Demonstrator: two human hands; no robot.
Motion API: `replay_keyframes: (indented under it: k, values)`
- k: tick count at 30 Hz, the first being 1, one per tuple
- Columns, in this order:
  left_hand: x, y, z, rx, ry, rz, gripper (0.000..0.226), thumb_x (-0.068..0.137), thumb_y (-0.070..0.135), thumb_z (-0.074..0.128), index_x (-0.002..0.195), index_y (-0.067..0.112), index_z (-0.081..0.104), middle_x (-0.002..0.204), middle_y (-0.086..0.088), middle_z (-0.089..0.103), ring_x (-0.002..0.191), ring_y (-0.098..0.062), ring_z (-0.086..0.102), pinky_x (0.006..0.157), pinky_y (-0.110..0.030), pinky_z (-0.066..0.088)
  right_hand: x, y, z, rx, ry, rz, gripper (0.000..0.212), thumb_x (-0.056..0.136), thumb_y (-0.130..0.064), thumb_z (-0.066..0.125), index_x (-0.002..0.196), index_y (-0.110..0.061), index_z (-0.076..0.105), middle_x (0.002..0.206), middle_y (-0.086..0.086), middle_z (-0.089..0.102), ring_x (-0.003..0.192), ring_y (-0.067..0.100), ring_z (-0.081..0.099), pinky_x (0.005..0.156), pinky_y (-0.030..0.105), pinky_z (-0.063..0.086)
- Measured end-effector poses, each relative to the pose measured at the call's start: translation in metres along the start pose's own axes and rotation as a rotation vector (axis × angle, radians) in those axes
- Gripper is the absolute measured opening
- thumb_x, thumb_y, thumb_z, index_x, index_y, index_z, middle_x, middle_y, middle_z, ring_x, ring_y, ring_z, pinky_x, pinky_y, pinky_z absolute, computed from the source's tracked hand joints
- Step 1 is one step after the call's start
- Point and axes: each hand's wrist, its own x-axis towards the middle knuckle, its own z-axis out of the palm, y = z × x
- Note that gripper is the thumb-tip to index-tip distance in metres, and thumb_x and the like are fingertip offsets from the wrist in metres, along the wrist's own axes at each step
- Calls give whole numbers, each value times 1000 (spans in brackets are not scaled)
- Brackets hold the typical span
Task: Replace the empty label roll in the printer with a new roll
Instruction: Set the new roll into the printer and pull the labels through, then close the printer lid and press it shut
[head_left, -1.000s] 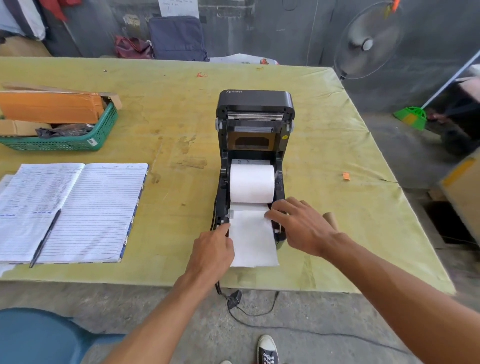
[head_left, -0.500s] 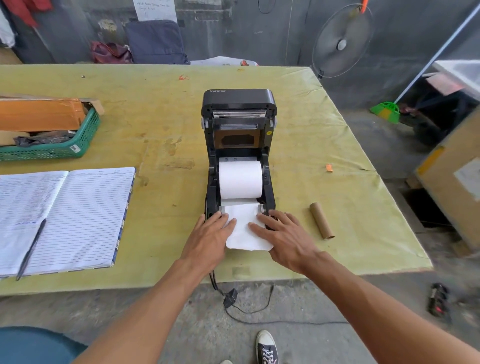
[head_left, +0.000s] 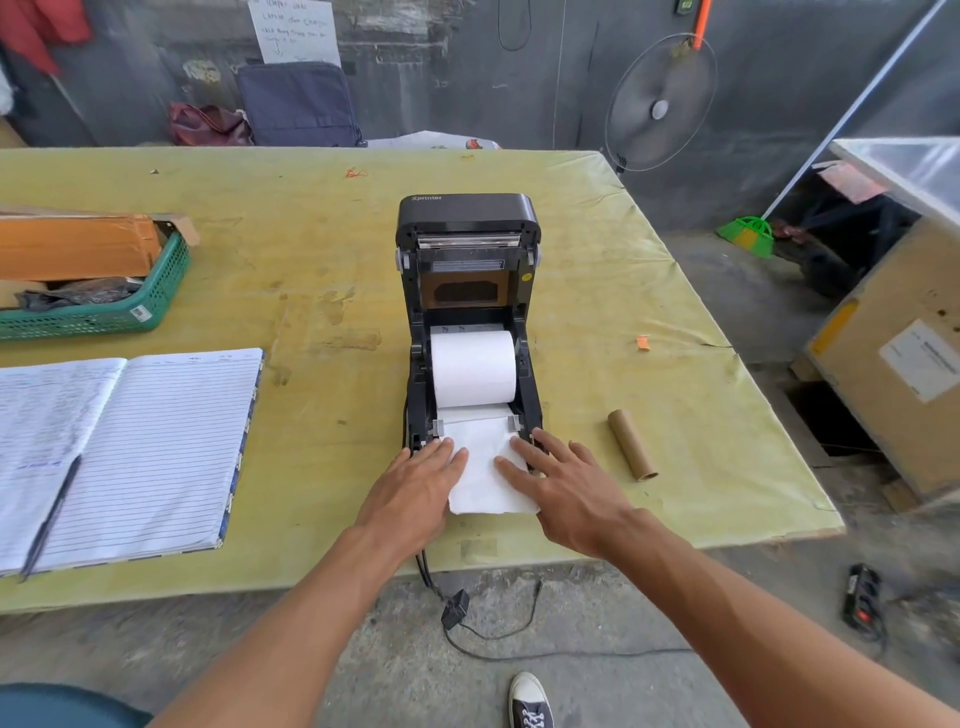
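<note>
A black label printer (head_left: 467, 223) stands on the yellow-green table with its lid raised. A full white label roll (head_left: 474, 368) sits in its bay. The roll's loose end (head_left: 485, 478) runs forward between two grey guides and out over the printer's front. My left hand (head_left: 415, 493) lies flat on the strip's left edge, fingers spread. My right hand (head_left: 566, 488) presses flat on its right edge. An empty brown cardboard core (head_left: 632, 443) lies on the table to the right of the printer.
An open lined notebook (head_left: 145, 452) with a pen (head_left: 49, 519) lies at the left. A green basket (head_left: 156, 301) holding cardboard sits behind it. The printer's cable and adapter (head_left: 456, 608) hang over the table's near edge. A cardboard box (head_left: 893, 364) stands right.
Both hands have slid toward me along the paper strip and flattened on its edges. The strip sticks out less than before. The empty core, hidden earlier behind my right wrist, now shows.
</note>
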Motion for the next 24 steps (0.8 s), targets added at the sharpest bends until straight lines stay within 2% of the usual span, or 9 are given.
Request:
replay_keyframes:
  k: [3,6,8,10,13,16,17,20,24]
  values:
    - [-6,-3,4,14,-21,39,80,88,-13,38,154,19,8,163,-5,1,149,-17,-1,118,-36,2,-6,-5,4,-45,-47,10,93,89,0,52,159,-23,-4,167,8,-10,152,33,-11,118,61,13]
    - [-11,-4,3,-41,-46,48,77,88,-14,35,154,17,11,162,-4,-2,148,-16,-5,119,-36,2,-6,-7,-1,-22,-57,15,88,88,4,47,160,-20,3,168,10,-6,153,34,-9,119,60,14]
    - [-11,-1,-2,-74,-56,28,68,89,-8,35,152,12,21,162,-7,7,149,-17,4,121,-39,11,-2,-6,-8,66,-46,40,78,87,3,42,158,-21,21,167,9,13,153,31,4,118,55,21]
    - [-8,4,-8,-88,-33,-8,51,91,7,36,142,6,44,158,-11,26,145,-19,24,118,-44,23,3,-5,-14,144,25,69,60,88,-3,40,146,-20,48,153,4,44,146,28,27,109,46,37]
    - [0,10,-12,-48,95,-75,36,93,31,43,96,11,72,129,-6,64,111,-17,62,107,-47,37,11,-6,-19,163,146,152,28,97,-20,44,114,-16,67,116,0,68,121,23,53,89,37,47]
    - [3,12,-12,69,153,-49,18,93,31,56,91,17,68,97,3,68,87,-15,62,107,-43,35,18,-14,-17,112,144,208,27,99,-32,55,118,-17,66,120,1,66,120,23,55,92,39,45]
    - [4,11,-13,98,148,-40,6,91,21,60,93,18,65,95,3,66,87,-16,61,105,-42,36,19,-17,-16,83,160,224,27,99,-32,56,120,-17,64,121,1,65,119,25,55,91,39,44]
    - [5,11,-13,197,125,-23,25,77,-3,63,91,17,59,92,-1,62,83,-22,59,92,-35,40,24,-26,-15,-28,198,241,24,99,-28,58,120,-15,58,115,4,62,107,29,56,78,37,39]
    - [16,5,-20,162,111,19,15,83,3,58,89,16,58,93,-2,59,85,-24,58,72,-32,37,39,-18,-32,6,91,190,32,90,-32,71,114,-15,60,111,4,63,100,28,58,69,34,39]
